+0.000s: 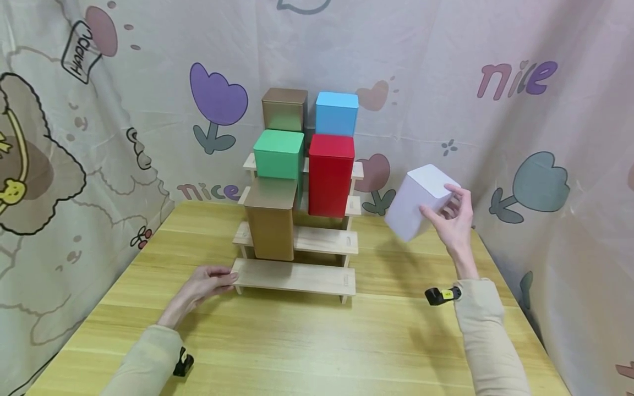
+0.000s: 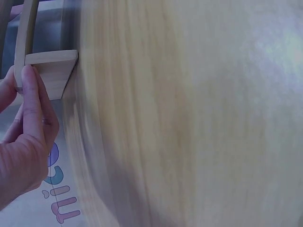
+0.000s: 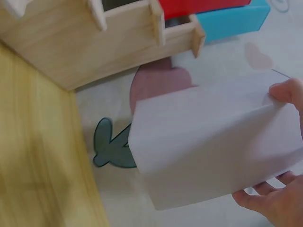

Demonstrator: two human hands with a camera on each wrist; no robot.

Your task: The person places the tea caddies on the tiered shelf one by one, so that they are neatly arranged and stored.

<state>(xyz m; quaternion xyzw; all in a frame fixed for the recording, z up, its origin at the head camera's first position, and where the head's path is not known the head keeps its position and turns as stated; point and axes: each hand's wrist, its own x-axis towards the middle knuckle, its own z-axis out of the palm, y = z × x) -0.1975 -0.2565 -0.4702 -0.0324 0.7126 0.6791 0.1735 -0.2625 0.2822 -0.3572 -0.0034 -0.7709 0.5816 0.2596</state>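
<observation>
My right hand (image 1: 455, 220) grips a white box (image 1: 416, 201) near its top end, thumb on one side and fingers on the other. The box is tilted and held up in the air to the right of a stepped wooden rack (image 1: 327, 240). In the right wrist view the white box (image 3: 208, 146) covers much of the backdrop. At the left end of the rack's lowest step (image 1: 294, 276), my left hand (image 1: 205, 285) pinches the board's edge. The left wrist view shows thumb and fingertips on either side of that board (image 2: 23, 47).
On the rack's top step stand a brown box (image 1: 284, 110) and a blue box (image 1: 337, 113). Below them are a green box (image 1: 279, 154) and a red box (image 1: 331, 176). A golden-brown box (image 1: 269, 225) stands further forward at left. Behind the wooden table (image 1: 297, 341) hangs a printed curtain (image 1: 421, 49).
</observation>
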